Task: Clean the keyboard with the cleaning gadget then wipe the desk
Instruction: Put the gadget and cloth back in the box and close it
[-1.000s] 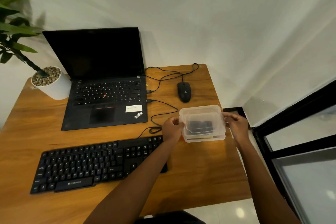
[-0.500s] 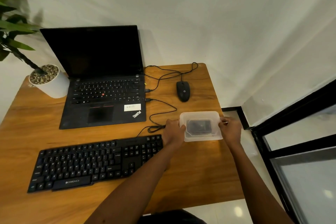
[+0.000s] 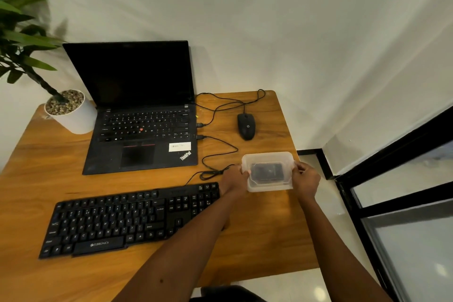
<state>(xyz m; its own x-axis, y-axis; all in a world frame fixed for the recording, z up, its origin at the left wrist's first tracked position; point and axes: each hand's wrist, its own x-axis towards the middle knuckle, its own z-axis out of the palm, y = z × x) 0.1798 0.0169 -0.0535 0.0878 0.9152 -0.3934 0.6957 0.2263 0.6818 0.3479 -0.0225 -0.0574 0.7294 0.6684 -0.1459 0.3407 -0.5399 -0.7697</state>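
The left hand [image 3: 234, 179] grips the left end of a translucent plastic box [image 3: 268, 158], fingers curled against its side; the right hand [image 3: 306, 179] grips the opposite end in the same way, thumb on the upper edge; both hands hold the box between them, a little right of the frame's centre. Through the cloudy plastic shows a dark object [image 3: 267, 171], blocky in outline, too blurred to tell more; the box sits at or just above the wooden desk [image 3: 264, 240] near its right edge, and whether it touches the wood cannot be told. Both forearms run up from the bottom of the frame; the left one crosses over the right end of the black keyboard [image 3: 132, 218], which lies slanted across the lower left. Thin black cables [image 3: 220, 152] loop on the desk just left of the box and run up to the side of an open laptop [image 3: 139, 115], screen dark, left of centre. A black mouse [image 3: 246, 126] lies above the box, apart from it; a white plant pot [image 3: 73, 115] with pebbles and green leaves stands at the upper left, touching the laptop's left side; a dark window frame [image 3: 392, 154] fills the lower right.
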